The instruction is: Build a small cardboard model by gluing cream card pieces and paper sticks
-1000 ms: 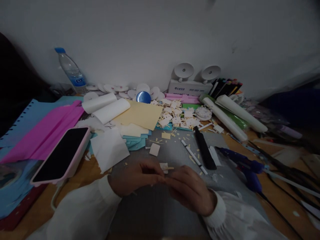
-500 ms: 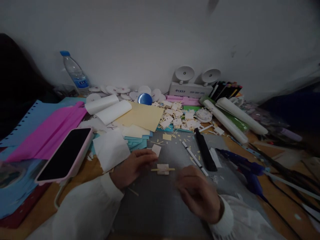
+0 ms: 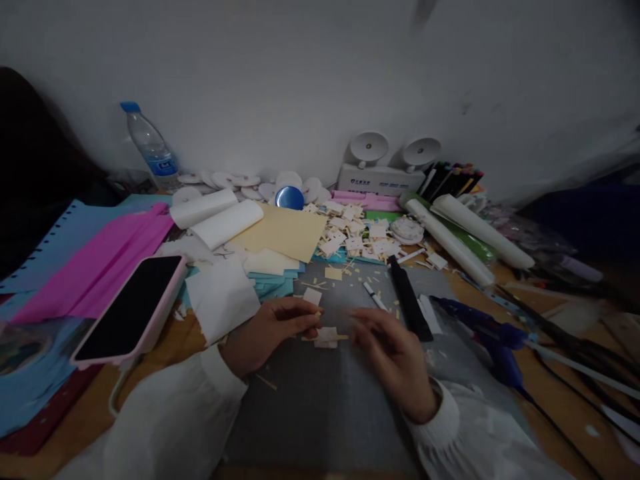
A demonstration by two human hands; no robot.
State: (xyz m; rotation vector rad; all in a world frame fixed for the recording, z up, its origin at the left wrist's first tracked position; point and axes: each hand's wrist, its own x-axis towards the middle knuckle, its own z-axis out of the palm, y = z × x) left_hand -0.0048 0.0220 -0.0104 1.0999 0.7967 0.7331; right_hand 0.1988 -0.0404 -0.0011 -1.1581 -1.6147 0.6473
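Note:
My left hand [image 3: 277,332] is closed in a pinch, with a small yellowish piece [image 3: 319,313] showing at the fingertips. Just under those fingertips, a small pale paper rectangle [image 3: 327,332] lies on the grey mat [image 3: 320,413], with a thin yellow strip [image 3: 341,337] across it. Right of this, my right hand [image 3: 393,353] hovers with bent fingers. Motion smears its fingertips, so I cannot tell whether they hold anything. Another pale paper square [image 3: 313,297] lies behind the left fingers. A white pen [image 3: 374,295] is partly covered by the right hand.
A heap of small paper pieces [image 3: 355,233] lies at the back. A black tube-like object [image 3: 410,300] and a blue glue gun [image 3: 480,327] lie to the right. On the left are a phone [image 3: 133,307], white paper [image 3: 223,300] and a water bottle [image 3: 150,143].
My right hand has moved slightly up, now covering part of the pen. My left fingertips have shifted right, over the paper rectangle's left end, and a yellowish piece now shows in them.

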